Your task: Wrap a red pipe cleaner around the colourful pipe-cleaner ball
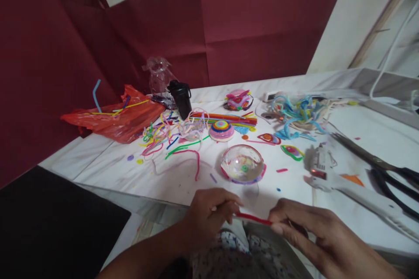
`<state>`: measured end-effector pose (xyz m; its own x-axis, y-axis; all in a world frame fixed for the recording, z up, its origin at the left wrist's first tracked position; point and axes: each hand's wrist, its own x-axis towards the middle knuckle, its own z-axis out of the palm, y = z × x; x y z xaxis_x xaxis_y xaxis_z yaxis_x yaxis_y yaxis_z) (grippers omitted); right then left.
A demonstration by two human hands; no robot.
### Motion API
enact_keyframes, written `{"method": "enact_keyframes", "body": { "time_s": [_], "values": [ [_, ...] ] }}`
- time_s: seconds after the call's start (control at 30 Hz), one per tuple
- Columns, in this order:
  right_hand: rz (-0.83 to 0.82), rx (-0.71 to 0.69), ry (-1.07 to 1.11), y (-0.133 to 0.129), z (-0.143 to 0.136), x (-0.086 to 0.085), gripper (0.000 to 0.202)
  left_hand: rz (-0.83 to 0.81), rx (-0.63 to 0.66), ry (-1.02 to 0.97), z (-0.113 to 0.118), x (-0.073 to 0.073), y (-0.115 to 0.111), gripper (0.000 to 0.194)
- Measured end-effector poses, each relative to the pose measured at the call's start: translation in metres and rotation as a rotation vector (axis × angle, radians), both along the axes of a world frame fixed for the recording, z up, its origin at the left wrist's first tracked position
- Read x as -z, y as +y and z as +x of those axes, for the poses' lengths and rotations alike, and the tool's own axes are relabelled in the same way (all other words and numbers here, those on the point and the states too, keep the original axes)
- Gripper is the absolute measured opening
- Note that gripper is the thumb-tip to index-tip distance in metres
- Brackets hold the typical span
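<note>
My left hand [209, 211] and my right hand [303, 226] together pinch a short red strip [253, 218] at the near edge of the white table [108, 161], one hand on each end. Just beyond my hands sits a clear dome [242, 164] with coloured bits inside and a pink rim. Behind it lies a round coiled piece in pink, purple and blue [221, 130].
Loose coloured strips [170, 137] spread over the middle left, beside an orange plastic bag [118, 115] and a black container [181, 98]. A white glue gun [330, 174] and black scissors [386, 170] lie at the right. Blue and cream strips [297, 113] pile at the back.
</note>
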<state>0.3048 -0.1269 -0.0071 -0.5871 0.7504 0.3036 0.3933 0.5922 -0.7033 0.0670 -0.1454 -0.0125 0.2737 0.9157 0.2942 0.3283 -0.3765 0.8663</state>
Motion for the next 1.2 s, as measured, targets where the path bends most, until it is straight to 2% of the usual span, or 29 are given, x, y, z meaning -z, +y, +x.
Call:
{"method": "enact_keyframes", "body": {
  "time_s": [0.07, 0.13, 0.23, 0.3, 0.37, 0.43, 0.6, 0.73, 0.93, 1.07, 1.2],
  "values": [
    [-0.021, -0.050, -0.003, 0.006, 0.002, -0.003, 0.030, 0.319, -0.060, 0.169, -0.004, 0.008, 0.012, 0.022],
    [0.004, -0.016, 0.013, 0.012, 0.005, -0.004, 0.029, 0.534, -0.079, 0.356, -0.008, 0.016, 0.028, 0.023],
    [0.034, 0.056, 0.013, 0.020, 0.012, -0.002, 0.026, 0.649, -0.103, 0.636, -0.012, 0.027, 0.052, 0.027],
    [0.026, 0.087, 0.020, 0.022, 0.017, 0.000, 0.026, 0.668, -0.074, 0.731, -0.013, 0.029, 0.065, 0.018],
    [0.009, 0.102, 0.034, 0.023, 0.021, 0.002, 0.028, 0.610, -0.033, 0.739, -0.015, 0.026, 0.076, 0.011],
    [-0.010, 0.119, 0.052, 0.024, 0.025, 0.002, 0.030, 0.508, 0.007, 0.688, -0.016, 0.017, 0.085, 0.011],
    [-0.062, 0.197, 0.064, 0.031, 0.031, -0.004, 0.034, 0.192, 0.030, 0.454, -0.019, -0.020, 0.106, 0.013],
    [-0.007, 0.220, 0.118, 0.042, 0.031, -0.015, 0.035, -0.033, 0.059, 0.321, -0.022, -0.042, 0.121, 0.015],
    [0.095, 0.224, 0.170, 0.063, 0.031, -0.027, 0.039, -0.253, 0.226, 0.141, -0.027, -0.053, 0.140, 0.032],
    [0.037, 0.219, 0.179, 0.076, 0.028, -0.030, 0.044, -0.375, 0.303, 0.131, -0.028, -0.058, 0.148, 0.046],
    [-0.008, 0.196, 0.184, 0.087, 0.023, -0.035, 0.047, -0.455, 0.323, 0.119, -0.026, -0.059, 0.151, 0.051]
  ]
}}
